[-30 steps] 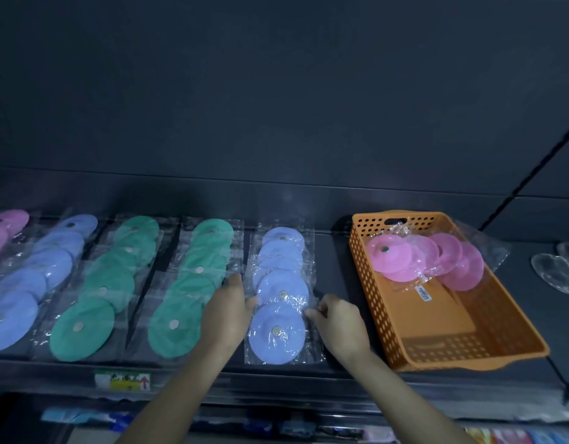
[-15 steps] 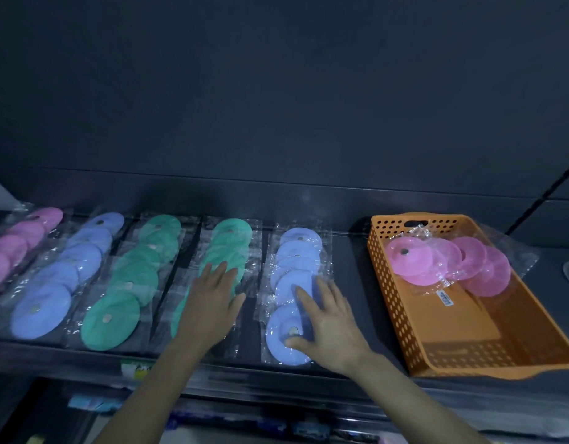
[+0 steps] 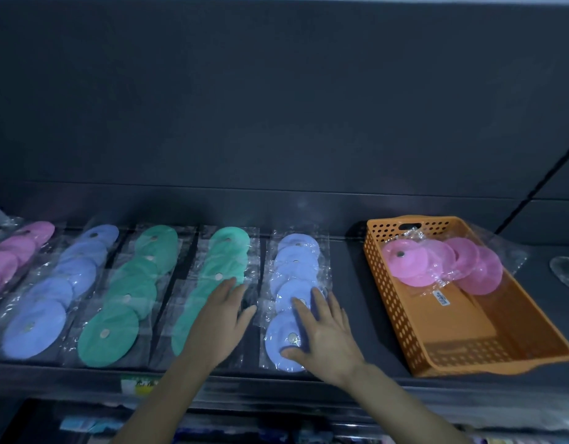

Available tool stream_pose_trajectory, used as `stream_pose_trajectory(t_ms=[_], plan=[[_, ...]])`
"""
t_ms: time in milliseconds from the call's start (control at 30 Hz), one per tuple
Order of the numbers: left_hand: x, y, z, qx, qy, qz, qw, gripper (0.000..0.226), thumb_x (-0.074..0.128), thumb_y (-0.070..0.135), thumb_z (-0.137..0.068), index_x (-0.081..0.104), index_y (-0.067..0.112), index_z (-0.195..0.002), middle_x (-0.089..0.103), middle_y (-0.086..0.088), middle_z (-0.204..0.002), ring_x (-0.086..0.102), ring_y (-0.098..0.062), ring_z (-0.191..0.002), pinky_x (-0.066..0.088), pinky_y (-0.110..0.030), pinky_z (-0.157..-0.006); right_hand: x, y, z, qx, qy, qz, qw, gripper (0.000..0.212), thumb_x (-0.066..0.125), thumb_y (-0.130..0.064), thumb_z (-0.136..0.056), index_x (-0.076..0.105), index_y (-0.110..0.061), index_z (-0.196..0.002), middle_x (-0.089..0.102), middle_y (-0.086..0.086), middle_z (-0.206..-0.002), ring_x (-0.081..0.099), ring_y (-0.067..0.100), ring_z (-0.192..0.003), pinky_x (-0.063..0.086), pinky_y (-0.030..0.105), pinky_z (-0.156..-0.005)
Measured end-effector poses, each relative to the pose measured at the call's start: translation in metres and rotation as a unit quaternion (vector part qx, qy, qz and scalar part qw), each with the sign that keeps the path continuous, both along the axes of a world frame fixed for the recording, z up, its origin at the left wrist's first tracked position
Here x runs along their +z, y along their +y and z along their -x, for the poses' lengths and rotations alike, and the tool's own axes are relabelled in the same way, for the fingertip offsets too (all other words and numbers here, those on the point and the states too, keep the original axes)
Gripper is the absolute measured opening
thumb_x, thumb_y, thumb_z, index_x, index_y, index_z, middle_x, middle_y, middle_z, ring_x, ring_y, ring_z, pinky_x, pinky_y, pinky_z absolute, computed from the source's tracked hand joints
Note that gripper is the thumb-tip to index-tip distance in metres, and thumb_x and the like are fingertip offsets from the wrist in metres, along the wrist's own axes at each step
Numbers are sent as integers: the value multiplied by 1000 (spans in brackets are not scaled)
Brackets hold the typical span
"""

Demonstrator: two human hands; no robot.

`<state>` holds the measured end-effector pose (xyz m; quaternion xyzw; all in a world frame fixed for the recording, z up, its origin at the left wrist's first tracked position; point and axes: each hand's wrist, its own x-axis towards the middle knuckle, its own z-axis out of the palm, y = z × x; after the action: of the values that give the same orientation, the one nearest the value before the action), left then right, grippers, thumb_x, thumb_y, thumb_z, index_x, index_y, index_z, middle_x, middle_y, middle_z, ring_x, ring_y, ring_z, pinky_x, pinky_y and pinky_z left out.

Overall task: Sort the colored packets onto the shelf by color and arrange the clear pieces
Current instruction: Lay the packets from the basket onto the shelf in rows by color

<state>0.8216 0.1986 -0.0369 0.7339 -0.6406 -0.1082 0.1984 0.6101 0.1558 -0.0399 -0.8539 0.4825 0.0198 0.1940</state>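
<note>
left hand pressed flat on bagged green discs, right hand flat on bagged blue discs at 3 o'clock; slick plastic probably wanted gentle nudges.

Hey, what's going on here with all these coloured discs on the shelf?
A person is sorting packets of coloured discs into rows on a dark shelf. The left hand rests flat on a green row, and the right hand presses flat on the blue row beside it. Some pink packets lie in the orange basket to the right, not yet shelved. A clear piece sits at the far right edge.
</note>
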Motion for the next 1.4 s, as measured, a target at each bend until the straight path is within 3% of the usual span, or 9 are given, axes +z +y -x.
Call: stream_pose_trajectory(t_ms=[100,267,367,500,733,900,1067,1200,1400], plan=[[8,-12,14,-23,44,-1,999,43,55,27,-93,51,8,-131,58,-8,-126,55,-23,-114,42,-30,-95,1,5,1,-5,-5,4,1000,86,51,-64,-81,7,-32,-148,-15,5,-157,-16,36,-142,3,51,-117],[9,-27,21,22,109,-54,992,39,57,16,-90,48,10,-127,67,-5,-80,63,-20,-72,52,-37,-69,2,11,5,-11,-16,-2,1000,88,56,-60,-81,7,-33,-149,-18,3,-157,-19,34,-142,1,49,-117],[3,-28,18,34,100,-76,992,26,55,13,-89,53,11,-115,65,-5,-77,63,-20,-66,53,-36,-64,3,14,5,-20,-21,6,1000,86,55,-59,-83,8,-31,-149,-16,4,-157,-18,34,-142,1,46,-117],[2,-28,19,17,56,-85,995,16,46,9,-90,55,10,-102,66,-9,-79,63,-25,-69,52,-38,-65,3,18,2,-30,-17,9,999,84,53,-60,-84,9,-29,-149,-11,5,-157,-16,35,-143,0,43,-117],[11,-36,18,-10,52,-65,996,26,43,7,-92,56,10,-115,67,-7,-83,61,-21,-70,49,-34,-63,6,16,1,-24,-8,2,1000,85,55,-58,-83,9,-28,-148,-3,7,-158,-12,35,-143,2,46,-117],[9,-39,23,-38,13,-43,998,12,43,12,-92,54,12,-97,59,-3,-83,57,-21,-72,47,-33,-63,13,13,4,-12,-31,6,999,82,55,-57,-83,12,-28,-147,-1,7,-158,-12,34,-143,-1,50,-116],[23,-53,56,-41,69,0,997,39,54,20,-92,51,11,-129,55,-8,-123,55,-25,-111,44,-35,-91,49,-13,38,-51,-99,104,988,73,51,-50,-90,20,-19,-148,8,12,-157,-6,30,-145,1,39,-118],[35,-72,107,-57,161,-2,985,43,61,30,-88,53,13,-127,63,-4,-115,60,-18,-105,45,-32,-93,75,-41,85,-103,-117,162,974,62,54,-39,-91,31,-14,-144,15,13,-156,4,29,-145,7,33,-117],[47,-105,189,-107,178,-61,976,64,54,42,-91,28,19,-144,44,-5,-143,48,-20,-125,41,-32,-100,77,-72,169,-169,-55,172,969,51,53,-34,-93,41,-17,-140,17,14,-156,5,32,-145,5,43,-117]])
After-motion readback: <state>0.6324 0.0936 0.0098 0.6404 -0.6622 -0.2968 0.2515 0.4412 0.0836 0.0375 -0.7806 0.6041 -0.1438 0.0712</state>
